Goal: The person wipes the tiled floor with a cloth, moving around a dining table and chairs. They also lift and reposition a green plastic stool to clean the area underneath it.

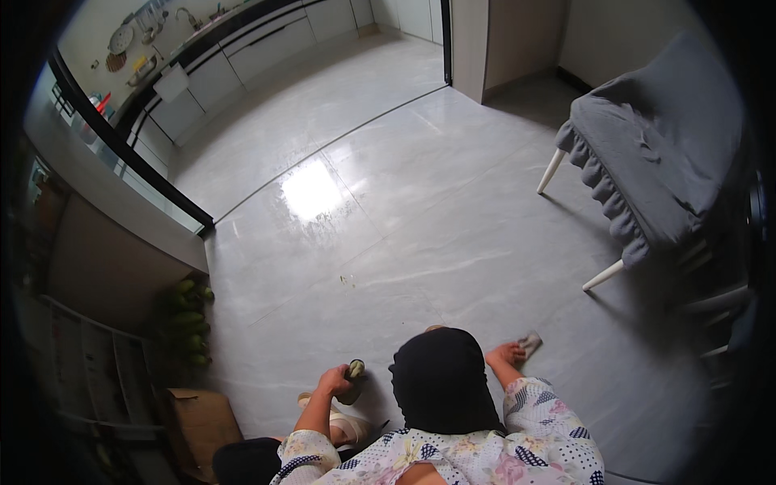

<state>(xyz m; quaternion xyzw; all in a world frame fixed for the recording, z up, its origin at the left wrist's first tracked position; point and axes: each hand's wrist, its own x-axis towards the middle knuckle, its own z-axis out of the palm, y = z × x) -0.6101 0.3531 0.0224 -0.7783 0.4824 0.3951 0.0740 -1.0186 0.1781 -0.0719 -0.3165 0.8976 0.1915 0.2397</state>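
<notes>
My left hand (334, 381) is closed around a small dark container with something pale green at its opening (356, 368), held just above the floor near my sandalled foot (351, 429). On the right, my right hand (507, 353) grips a crumpled greyish cloth (531, 344) against the grey tiled floor (424, 273). Farther ahead on the tiles lie small yellowish-green bits (347, 280). My knee in black fabric (445, 382) is between the two hands. What exactly the container holds cannot be told.
A chair with a grey ruffled cover (642, 157) stands at the right. Green bananas (191, 321) and a cardboard box (206, 424) are on the left, beside a rack. Beyond a dark-framed doorway (151, 163) are kitchen cabinets (267, 48).
</notes>
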